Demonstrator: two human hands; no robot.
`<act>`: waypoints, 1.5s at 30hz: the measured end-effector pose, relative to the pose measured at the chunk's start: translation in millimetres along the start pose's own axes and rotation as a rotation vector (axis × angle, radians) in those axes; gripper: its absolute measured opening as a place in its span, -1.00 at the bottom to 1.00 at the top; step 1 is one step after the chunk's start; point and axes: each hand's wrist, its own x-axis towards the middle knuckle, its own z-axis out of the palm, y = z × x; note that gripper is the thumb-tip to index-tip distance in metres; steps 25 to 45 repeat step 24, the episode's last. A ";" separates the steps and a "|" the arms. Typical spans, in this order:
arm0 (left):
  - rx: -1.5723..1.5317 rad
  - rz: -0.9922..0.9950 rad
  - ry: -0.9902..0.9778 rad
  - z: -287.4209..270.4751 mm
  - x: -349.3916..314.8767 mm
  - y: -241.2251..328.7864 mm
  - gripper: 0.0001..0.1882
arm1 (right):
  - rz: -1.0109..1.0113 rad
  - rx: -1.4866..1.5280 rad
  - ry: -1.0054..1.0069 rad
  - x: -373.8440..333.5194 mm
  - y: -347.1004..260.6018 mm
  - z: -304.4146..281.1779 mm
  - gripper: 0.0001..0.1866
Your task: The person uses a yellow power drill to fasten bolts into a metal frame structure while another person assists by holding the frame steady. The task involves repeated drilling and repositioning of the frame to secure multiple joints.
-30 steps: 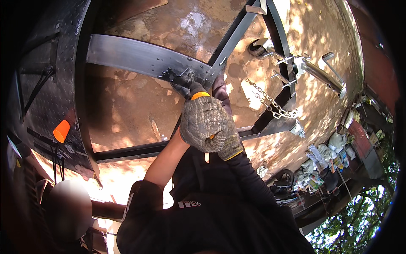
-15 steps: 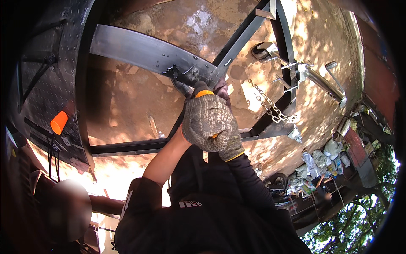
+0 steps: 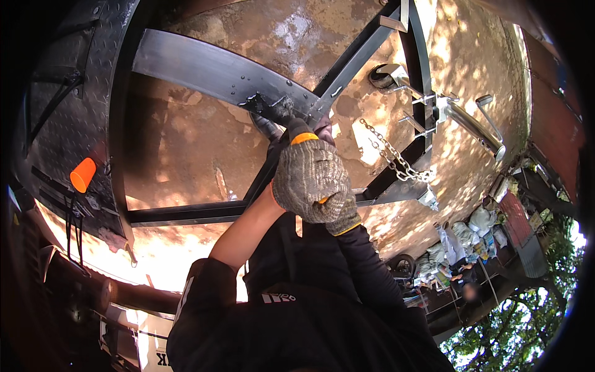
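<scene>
Both gloved hands are together at the middle of the view, closed round a black-and-orange handled tool (image 3: 302,137). My left hand (image 3: 305,180), in a grey knitted glove, wraps over the front of it. My right hand (image 3: 344,216) is closed against the left, partly hidden behind it; a bit of orange shows between the gloves. The tool's dark front end reaches the wide black metal beam (image 3: 192,59), beside a glossy black patch (image 3: 263,106). Whether it touches the beam I cannot tell, nor is the tool's exact kind clear. Small dark beads or drops dot the beam.
Black frame bars surround me over brown, stained ground. To the right are a chain (image 3: 396,162) and a metal jack with a wheel (image 3: 471,121). An orange cup (image 3: 82,175) sits on the tread plate at left. Bags (image 3: 465,235) and a person (image 3: 468,279) are far right.
My hands and the tool have shifted slightly right in the view, still gripping together. The person at the lower left is no longer visible there.
</scene>
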 end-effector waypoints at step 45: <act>1.206 0.389 -0.153 -18.6 2.0 12.1 -0.67 | 0.032 0.195 -0.110 16.3 -11.7 2.4 -0.37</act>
